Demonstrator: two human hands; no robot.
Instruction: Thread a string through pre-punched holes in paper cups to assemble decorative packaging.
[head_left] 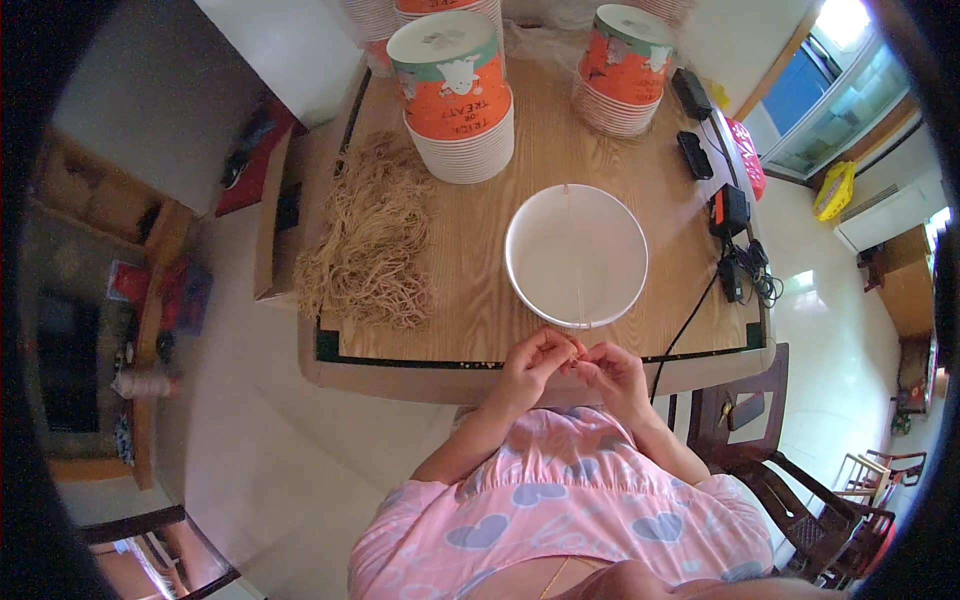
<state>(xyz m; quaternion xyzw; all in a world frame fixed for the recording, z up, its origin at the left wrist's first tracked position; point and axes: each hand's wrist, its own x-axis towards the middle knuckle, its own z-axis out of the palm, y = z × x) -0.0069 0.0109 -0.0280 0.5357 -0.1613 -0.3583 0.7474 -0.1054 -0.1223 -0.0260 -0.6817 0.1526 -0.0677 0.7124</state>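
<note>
A white paper bucket stands mouth up near the table's front edge. A thin tan string runs across its opening from the far rim to the near rim. Just in front of that near rim, my left hand and my right hand meet, fingertips pinched together. Whatever lies between the fingers is too small to make out. To the left on the table spreads a loose heap of tan strings.
Two stacks of upside-down orange paper buckets, one at far left and one at far right, stand on the wooden table. Black power adapters and cables line its right edge. A dark wooden chair is at right.
</note>
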